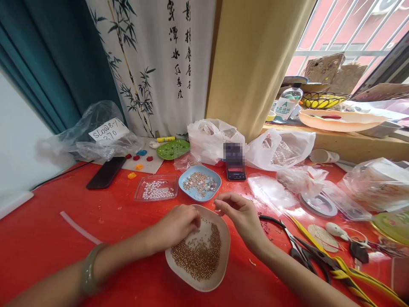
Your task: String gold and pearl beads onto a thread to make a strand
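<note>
A pale square bowl (170, 258) with rounded corners holds a mass of small gold beads (200, 261). My left hand (183, 224) reaches over its upper left part, fingers curled down toward the beads; what they grip, if anything, is hidden. At the upper right rim my right hand (238, 213) is raised, thumb and forefinger pinched on something too small to make out. Behind the bowl are a blue dish (182, 184) of mixed beads and charms and a clear tray (137, 195) of white pearl beads.
Scissors (290, 238) and yellow-handled pliers (338, 266) lie at the right. A lit phone (235, 175) leans on white plastic bags (207, 138); a dark phone (106, 172) lies left. A green leaf-shaped dish (172, 149) is behind. The tabletop (134, 273) is red.
</note>
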{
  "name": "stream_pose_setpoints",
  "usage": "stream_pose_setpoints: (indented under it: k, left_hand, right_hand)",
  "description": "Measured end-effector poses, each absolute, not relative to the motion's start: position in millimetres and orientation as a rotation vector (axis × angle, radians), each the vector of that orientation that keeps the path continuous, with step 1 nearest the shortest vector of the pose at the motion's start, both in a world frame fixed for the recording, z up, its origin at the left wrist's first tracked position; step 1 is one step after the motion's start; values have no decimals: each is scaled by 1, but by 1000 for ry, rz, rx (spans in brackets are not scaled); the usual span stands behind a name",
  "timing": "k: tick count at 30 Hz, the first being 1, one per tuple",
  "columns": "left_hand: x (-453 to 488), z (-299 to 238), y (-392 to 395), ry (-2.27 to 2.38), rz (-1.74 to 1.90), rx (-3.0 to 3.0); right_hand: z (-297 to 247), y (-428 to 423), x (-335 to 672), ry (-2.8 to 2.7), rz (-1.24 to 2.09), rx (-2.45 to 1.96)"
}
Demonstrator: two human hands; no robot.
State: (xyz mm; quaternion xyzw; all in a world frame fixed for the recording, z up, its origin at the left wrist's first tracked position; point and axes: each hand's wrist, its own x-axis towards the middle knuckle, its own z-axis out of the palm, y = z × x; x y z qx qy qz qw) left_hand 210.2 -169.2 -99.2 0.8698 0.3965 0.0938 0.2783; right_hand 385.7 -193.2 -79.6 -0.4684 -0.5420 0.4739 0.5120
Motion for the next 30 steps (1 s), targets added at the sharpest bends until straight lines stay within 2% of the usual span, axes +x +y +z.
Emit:
stream_pose_setpoints:
  k: [11,20,30]
  left_hand:
    - [207,-100,-171,1043,384,2310]
    - [213,-87,-163,926,592,1231]
    - [213,-88,-163,821,678,850]
  right_hand:
    - [-93,-202,376,-1319,1254,-1103]
    - [-90,-207,376,-1346,1318,-1128]
    - [-92,-211,374,-1362,1403,-1137]
